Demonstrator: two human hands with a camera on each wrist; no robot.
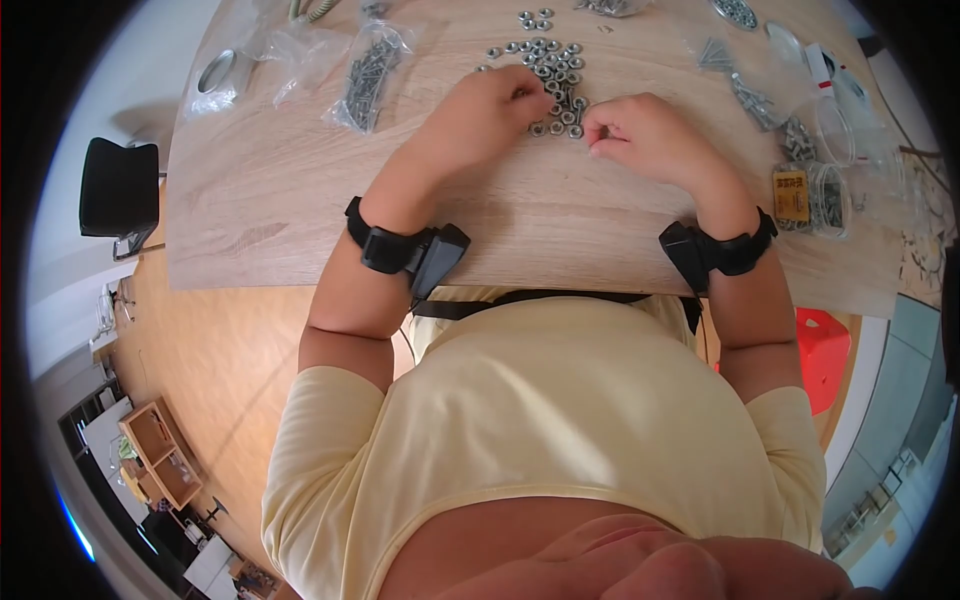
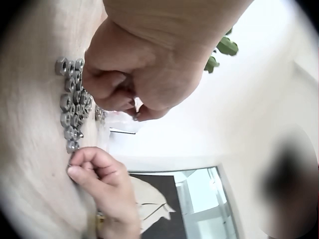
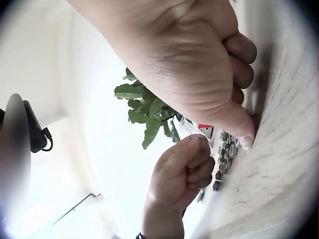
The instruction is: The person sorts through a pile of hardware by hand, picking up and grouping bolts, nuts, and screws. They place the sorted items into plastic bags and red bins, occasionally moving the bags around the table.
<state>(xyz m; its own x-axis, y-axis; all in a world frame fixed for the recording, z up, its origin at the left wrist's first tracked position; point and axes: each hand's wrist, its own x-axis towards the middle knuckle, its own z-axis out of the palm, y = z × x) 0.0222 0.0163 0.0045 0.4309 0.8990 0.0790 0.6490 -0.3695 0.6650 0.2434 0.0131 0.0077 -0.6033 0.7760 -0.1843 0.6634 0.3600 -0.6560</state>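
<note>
Many hex nuts (image 1: 556,75) lie in a loose cluster on the wooden table (image 1: 270,200), spreading toward its far side. My left hand (image 1: 485,115) hangs over the cluster's left side with its fingers curled inward. In the left wrist view a small grey fleck shows by the left fingertips (image 2: 137,117); I cannot tell whether they hold a nut. My right hand (image 1: 650,138) rests at the near right edge of the cluster, fingers loosely bent. Its thumb tip (image 3: 246,142) is down at the tabletop beside the nearest nuts, and nothing shows between thumb and forefinger.
A bag of long screws (image 1: 370,80) and a glass jar on its side (image 1: 222,75) are at the back left. Along the right stand a yellow-labelled jar of hardware (image 1: 810,198), loose bolts (image 1: 757,103) and a clear container (image 1: 835,130). A round dish of hardware (image 1: 735,12) sits far back.
</note>
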